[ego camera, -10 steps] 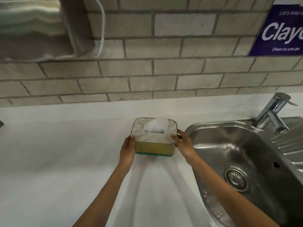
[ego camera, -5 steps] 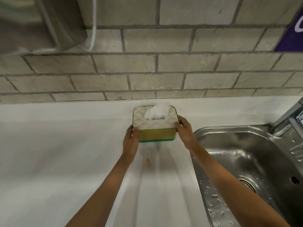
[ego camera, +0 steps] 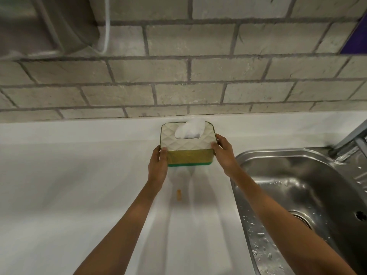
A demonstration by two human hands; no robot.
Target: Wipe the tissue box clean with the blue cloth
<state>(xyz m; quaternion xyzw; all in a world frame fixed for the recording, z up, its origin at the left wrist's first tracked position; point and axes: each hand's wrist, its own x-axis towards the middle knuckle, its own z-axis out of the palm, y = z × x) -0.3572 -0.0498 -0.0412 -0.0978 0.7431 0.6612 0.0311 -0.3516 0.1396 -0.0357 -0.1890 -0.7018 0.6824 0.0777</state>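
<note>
Gripping the tissue box (ego camera: 187,147) by its sides, left hand (ego camera: 157,165) and right hand (ego camera: 224,153), fingers curled round it.

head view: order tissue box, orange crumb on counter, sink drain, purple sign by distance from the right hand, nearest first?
From the right hand:
1. Tissue box: gripped, on the hand's left.
2. Orange crumb: on the counter, below-left, between the arms.
3. Sink drain: in the basin, lower right.
4. Purple sign: on the wall, far upper right.

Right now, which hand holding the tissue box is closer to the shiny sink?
The right hand, gripping the tissue box on the side beside the sink. The left hand holds the far side.
</note>
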